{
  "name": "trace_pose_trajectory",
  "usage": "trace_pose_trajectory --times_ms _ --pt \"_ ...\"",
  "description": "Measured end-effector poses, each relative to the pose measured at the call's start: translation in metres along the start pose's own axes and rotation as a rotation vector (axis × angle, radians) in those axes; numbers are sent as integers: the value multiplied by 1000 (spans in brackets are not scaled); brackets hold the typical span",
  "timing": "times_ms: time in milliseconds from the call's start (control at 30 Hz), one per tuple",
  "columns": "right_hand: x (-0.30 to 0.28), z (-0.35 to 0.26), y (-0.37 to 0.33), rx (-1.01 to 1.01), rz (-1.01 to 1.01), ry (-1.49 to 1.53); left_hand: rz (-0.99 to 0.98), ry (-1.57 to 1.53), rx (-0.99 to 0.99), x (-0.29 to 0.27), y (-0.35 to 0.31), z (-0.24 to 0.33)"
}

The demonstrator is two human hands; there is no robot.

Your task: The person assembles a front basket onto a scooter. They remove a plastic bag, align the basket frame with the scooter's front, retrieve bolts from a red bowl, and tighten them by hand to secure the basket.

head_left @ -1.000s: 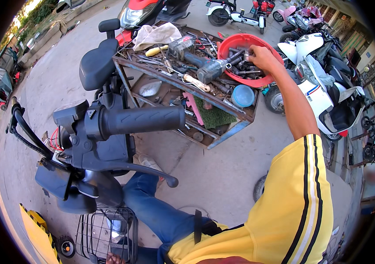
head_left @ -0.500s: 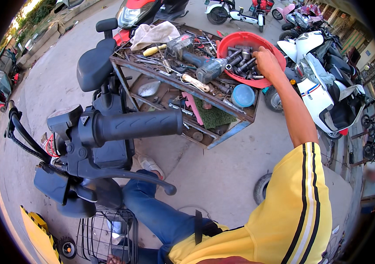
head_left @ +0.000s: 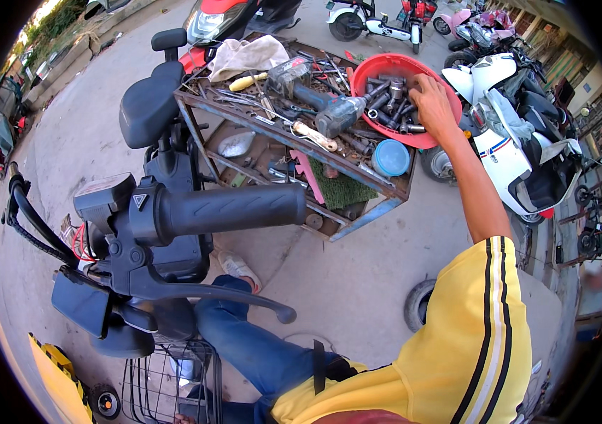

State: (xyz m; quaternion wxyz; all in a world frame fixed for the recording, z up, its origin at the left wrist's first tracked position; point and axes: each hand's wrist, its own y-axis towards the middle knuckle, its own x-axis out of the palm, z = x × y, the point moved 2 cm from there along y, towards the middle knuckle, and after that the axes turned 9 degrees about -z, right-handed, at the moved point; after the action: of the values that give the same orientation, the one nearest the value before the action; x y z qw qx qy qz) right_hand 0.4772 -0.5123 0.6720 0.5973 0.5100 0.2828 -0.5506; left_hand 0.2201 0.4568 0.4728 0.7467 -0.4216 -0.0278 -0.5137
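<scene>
My right hand (head_left: 434, 106) reaches into a red plastic basin (head_left: 364, 65). Its fingers are bent and a little apart over a heap of metal sockets (head_left: 386, 106), with nothing plainly gripped. The basin sits at the right end of a rusty metal tool cart (head_left: 265, 126). Just left of it lies a grey and black cordless impact wrench (head_left: 311, 95). A round blue-lidded tub (head_left: 390, 157) stands in front of the basin. Only a sliver of my left hand (head_left: 185, 418) shows at the lower edge behind a black wire basket (head_left: 173, 381); its fingers are mostly hidden.
A scooter handlebar grip (head_left: 237, 209) and brake lever (head_left: 223, 291) stand close in front of me. Pliers, a yellow-handled tool (head_left: 248, 81) and a rag (head_left: 248, 56) cover the cart. A tire (head_left: 419, 304) lies on the ground; a white scooter (head_left: 509, 166) stands right.
My right hand has shifted slightly within the basin, and its fingers have lifted and loosened over the sockets. Some sockets lie differently. The view has moved a little.
</scene>
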Motion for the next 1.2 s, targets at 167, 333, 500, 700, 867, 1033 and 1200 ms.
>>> trace_pose_trajectory --times_ms 167,333,500,700,867,1033,1200 --pt "3 -16 -8 22 -304 -235 -118 -46 -42 -34 9 2" --pt "15 -4 4 132 -311 7 -64 -8 -9 -16 3 4" --pt "34 -4 9 172 -476 -96 -6 14 -28 -3 -2 5" --pt "28 1 16 86 -704 -147 -159 -48 -42 -4 4 4" --pt "-10 -28 5 204 -511 -276 -103 -12 -24 21 -6 3" --pt "-3 -7 -18 188 -53 -333 -817 488 60 -10 36 28" --pt "-18 -4 -32 187 136 -188 -183 -19 -78 7 2 8"
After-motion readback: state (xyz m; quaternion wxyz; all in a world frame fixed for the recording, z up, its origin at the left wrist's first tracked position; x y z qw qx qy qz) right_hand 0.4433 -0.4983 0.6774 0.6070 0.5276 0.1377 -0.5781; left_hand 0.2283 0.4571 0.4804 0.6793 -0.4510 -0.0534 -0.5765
